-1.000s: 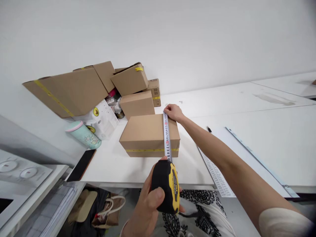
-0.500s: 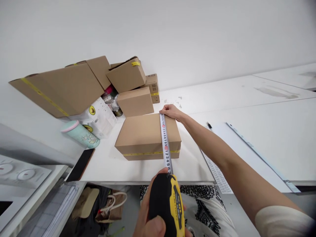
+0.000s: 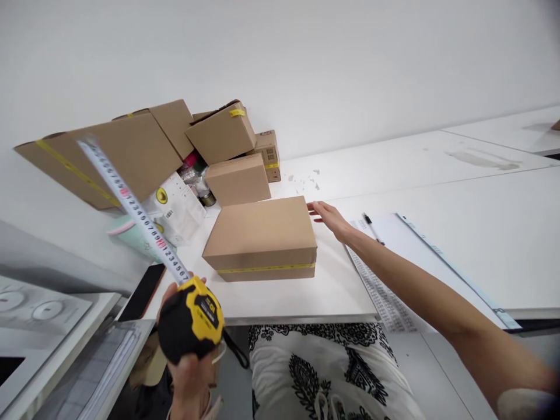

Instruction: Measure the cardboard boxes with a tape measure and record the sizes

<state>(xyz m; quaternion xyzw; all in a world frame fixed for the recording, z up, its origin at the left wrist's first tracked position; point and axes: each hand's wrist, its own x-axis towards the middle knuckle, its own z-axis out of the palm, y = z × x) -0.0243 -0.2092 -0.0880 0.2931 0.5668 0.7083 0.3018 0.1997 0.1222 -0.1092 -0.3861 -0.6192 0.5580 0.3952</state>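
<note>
My left hand (image 3: 190, 370) grips a black and yellow tape measure (image 3: 191, 319) left of my lap. Its white blade (image 3: 135, 213) sticks out toward the upper left, across the view of the bottle and the large carton. On the white table (image 3: 280, 300) in front of me lies a closed cardboard box (image 3: 262, 233) with yellow tape along its front side. My right hand (image 3: 330, 220) is at the box's right back corner, fingers stretched out and apart. Whether the fingertips touch the box, I cannot tell.
Several cardboard boxes (image 3: 238, 179) are stacked against the wall at the back left. A mint bottle (image 3: 135, 236) and a dark phone-like slab (image 3: 142, 294) lie at the left. To the right are a clipboard with paper (image 3: 420, 262) and a pen (image 3: 373, 227).
The tape blade has left the box and swung to the left with my left hand. My right hand has released the blade's end, opened, and moved to the box's right side.
</note>
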